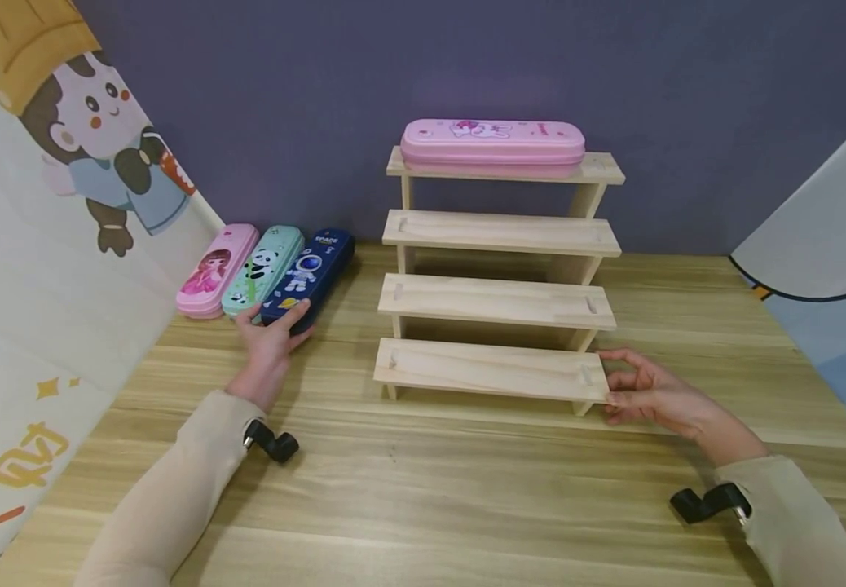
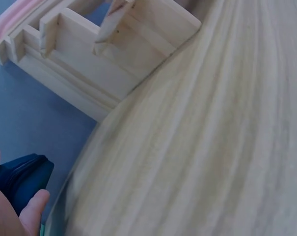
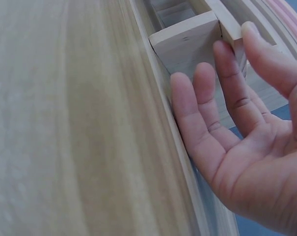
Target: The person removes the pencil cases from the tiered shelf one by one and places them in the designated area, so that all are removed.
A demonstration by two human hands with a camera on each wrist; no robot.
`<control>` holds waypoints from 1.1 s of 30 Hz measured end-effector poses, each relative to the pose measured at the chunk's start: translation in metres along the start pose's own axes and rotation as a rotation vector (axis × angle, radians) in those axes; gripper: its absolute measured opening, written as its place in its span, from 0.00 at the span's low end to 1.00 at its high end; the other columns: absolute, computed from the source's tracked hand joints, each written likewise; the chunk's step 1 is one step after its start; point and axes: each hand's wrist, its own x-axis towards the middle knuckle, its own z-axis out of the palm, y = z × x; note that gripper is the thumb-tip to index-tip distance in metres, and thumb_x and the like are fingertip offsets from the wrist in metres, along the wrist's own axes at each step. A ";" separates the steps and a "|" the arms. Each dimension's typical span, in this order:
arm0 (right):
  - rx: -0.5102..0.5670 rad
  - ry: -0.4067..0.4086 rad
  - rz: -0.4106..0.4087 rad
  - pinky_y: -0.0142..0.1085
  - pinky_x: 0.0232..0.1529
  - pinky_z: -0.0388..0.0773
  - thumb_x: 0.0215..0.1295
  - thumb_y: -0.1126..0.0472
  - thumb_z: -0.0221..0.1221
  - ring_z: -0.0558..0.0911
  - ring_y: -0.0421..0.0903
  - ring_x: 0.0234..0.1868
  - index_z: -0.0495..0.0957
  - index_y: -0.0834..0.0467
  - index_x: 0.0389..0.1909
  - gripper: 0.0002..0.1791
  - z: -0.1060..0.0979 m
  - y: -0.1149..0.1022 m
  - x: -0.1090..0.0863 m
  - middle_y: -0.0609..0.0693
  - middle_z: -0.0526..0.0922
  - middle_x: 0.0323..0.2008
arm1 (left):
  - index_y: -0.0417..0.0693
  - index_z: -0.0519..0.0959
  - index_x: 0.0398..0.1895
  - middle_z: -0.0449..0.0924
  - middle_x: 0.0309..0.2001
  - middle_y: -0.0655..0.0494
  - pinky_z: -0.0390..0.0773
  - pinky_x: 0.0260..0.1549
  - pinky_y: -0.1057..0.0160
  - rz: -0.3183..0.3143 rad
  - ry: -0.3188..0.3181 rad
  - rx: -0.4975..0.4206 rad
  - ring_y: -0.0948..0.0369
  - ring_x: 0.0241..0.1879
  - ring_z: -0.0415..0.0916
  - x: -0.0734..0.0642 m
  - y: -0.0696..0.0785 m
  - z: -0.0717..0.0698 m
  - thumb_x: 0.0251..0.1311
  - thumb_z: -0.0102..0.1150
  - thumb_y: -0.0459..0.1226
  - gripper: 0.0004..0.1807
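Observation:
A navy pencil case [image 1: 313, 273] with an astronaut picture lies at the left; my left hand [image 1: 272, 342] grips its near end. The left wrist view shows thumb and a finger on opposite sides of the navy case [image 2: 28, 179]. Beside it lie a mint pencil case [image 1: 265, 265] with a panda and a pink pencil case [image 1: 213, 273] with a girl. My right hand [image 1: 661, 395] holds the right end of a stepped wooden rack [image 1: 496, 367] at its lowest shelf, thumb and index finger at the board's end [image 3: 231, 29]. Its other fingers extend loosely below.
Another pink pencil case [image 1: 492, 147], with a rabbit print, lies on the rack's top shelf. The rack stands on a wood-grain table [image 1: 423, 497] before a dark blue backdrop [image 1: 650, 98]. Printed cartoon panels flank the table on the left and right.

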 end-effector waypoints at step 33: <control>-0.034 0.045 0.040 0.43 0.43 0.88 0.71 0.79 0.49 0.85 0.46 0.41 0.64 0.43 0.65 0.32 -0.001 -0.001 -0.001 0.51 0.83 0.46 | 0.51 0.44 0.69 0.66 0.54 0.46 0.88 0.23 0.57 -0.071 0.026 0.328 0.55 0.22 0.83 -0.019 0.012 0.023 0.56 0.72 0.33 0.49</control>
